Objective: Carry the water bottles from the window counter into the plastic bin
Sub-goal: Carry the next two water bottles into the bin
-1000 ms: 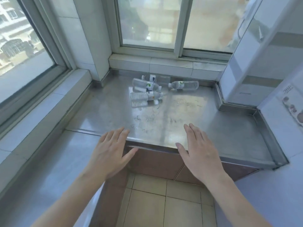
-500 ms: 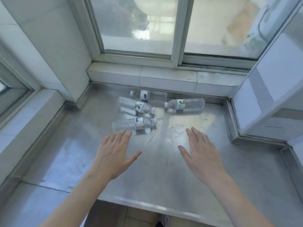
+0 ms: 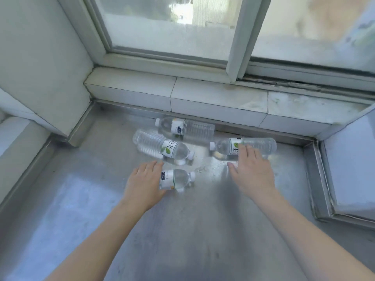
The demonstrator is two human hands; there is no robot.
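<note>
Several clear water bottles lie on their sides on the steel window counter (image 3: 85,199). The nearest bottle (image 3: 178,179) points its white cap to the right; my left hand (image 3: 145,185) covers its base end, fingers curved around it, and it rests on the counter. My right hand (image 3: 251,171) is spread, fingertips touching the label of the right bottle (image 3: 257,145), thumb apart. Between them lies a bottle with a green leaf label (image 3: 162,146). Another bottle (image 3: 188,127) lies against the back ledge. No plastic bin is in view.
A white tiled ledge (image 3: 219,98) runs under the window (image 3: 172,27) behind the bottles. A wall corner (image 3: 40,67) juts in at the left, and a raised white block (image 3: 353,169) bounds the counter on the right.
I have come closer to the counter's back. Both hands moved forward: the left came down on the nearest bottle, the right reached the right bottle's label.
</note>
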